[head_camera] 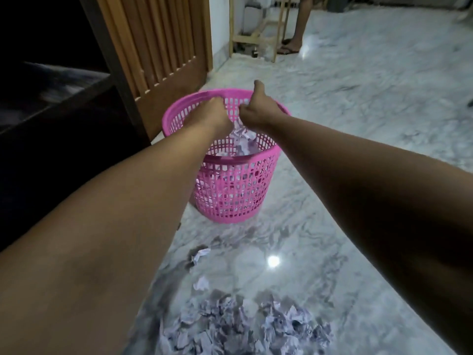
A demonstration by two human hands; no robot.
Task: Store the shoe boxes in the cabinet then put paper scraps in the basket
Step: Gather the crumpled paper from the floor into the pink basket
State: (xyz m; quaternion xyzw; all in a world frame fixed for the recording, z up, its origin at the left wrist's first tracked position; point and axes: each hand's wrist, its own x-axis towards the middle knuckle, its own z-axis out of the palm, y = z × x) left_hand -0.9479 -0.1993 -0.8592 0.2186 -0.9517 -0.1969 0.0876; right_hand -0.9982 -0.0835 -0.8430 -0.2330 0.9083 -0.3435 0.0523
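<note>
A pink plastic mesh basket (230,190) stands on the marble floor beside the dark cabinet (51,139). Both my arms reach out over its rim. My left hand (213,115) and my right hand (258,111) are side by side above the opening, fingers curled down, the right thumb raised. A wad of crumpled white paper (242,134) shows right under both hands and touches them. More paper lies inside the basket. A heap of paper scraps (243,326) covers the floor close to me, with two loose scraps (201,254) between heap and basket. No shoe boxes are visible.
A slatted wooden door (163,47) stands behind the basket on the left. A light wooden frame (258,34) and another person's leg in a sandal (294,34) are at the far end. Marble floor (371,111) extends to the right.
</note>
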